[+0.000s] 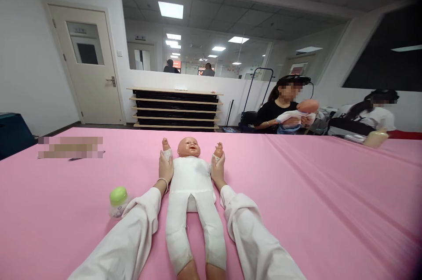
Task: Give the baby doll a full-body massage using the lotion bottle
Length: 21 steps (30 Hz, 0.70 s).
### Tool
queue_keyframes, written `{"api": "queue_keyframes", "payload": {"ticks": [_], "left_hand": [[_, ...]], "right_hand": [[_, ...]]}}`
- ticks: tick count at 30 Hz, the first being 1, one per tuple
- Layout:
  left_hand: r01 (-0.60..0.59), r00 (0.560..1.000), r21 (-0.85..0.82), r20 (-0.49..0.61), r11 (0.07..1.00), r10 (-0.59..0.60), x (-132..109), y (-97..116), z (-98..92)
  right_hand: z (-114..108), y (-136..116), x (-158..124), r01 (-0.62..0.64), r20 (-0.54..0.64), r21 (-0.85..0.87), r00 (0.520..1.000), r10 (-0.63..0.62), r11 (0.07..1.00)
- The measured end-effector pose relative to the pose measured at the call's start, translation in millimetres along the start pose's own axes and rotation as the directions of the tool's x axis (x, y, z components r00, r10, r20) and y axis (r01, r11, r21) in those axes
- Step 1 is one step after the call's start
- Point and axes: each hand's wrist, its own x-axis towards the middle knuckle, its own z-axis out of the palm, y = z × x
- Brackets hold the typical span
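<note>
A baby doll (193, 179) with a white cloth body lies on its back on the pink table cover (138, 157), head away from me and both arms raised beside its head. My left hand (165, 168) is wrapped round the doll's arm on the left, just below its small hand. My right hand (218, 169) grips the other arm in the same way. Both doll hands stick out above my fingers. The doll's feet run out of view at the bottom edge.
A jar with a green lid (118, 195) stands left of my left forearm. A blurred item (75, 147) lies at the far left. Beyond the table a person (280, 104) holds another doll; a bottle (376, 138) stands at the right near another person (376, 113).
</note>
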Motion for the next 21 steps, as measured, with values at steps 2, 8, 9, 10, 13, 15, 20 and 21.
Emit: {"api": "queue_keyframes", "payload": {"ticks": [2, 8, 9, 10, 13, 15, 20, 21], "left_hand": [[0.025, 0.999, 0.060, 0.019, 0.998, -0.026, 8, -1, 3.5], [0.085, 0.986, 0.256, 0.116, 0.963, -0.118, 23, -10, 5.8], [0.106, 0.983, 0.288, 0.115, 0.952, -0.145, 24, -12, 6.4], [0.120, 0.980, 0.313, 0.113, 0.942, -0.163, 26, -14, 6.8], [0.119, 0.980, 0.345, 0.111, 0.931, -0.166, 27, -18, 6.4], [0.098, 0.985, 0.340, 0.102, 0.935, -0.140, 26, -16, 3.7], [0.023, 1.000, 0.279, -0.024, 0.960, -0.017, 15, -3, -8.0], [0.009, 0.998, 0.263, -0.064, 0.965, 0.008, 12, -1, -10.2]], "right_hand": [[7, 9, 8, -0.004, 0.011, -0.043, 1.000, 0.004, 0.999], [11, 19, 22, -0.034, 0.233, -0.245, 0.968, 0.093, 0.969], [10, 20, 23, -0.057, 0.259, -0.283, 0.957, 0.133, 0.957], [10, 20, 23, -0.075, 0.276, -0.318, 0.946, 0.168, 0.945], [9, 17, 23, -0.084, 0.310, -0.391, 0.925, 0.217, 0.917], [6, 12, 22, -0.079, 0.313, -0.378, 0.927, 0.207, 0.923], [-4, -10, 11, 0.107, 0.252, -0.161, 0.966, -0.064, 0.981], [-6, -14, 7, 0.136, 0.224, -0.147, 0.969, -0.101, 0.980]]}}
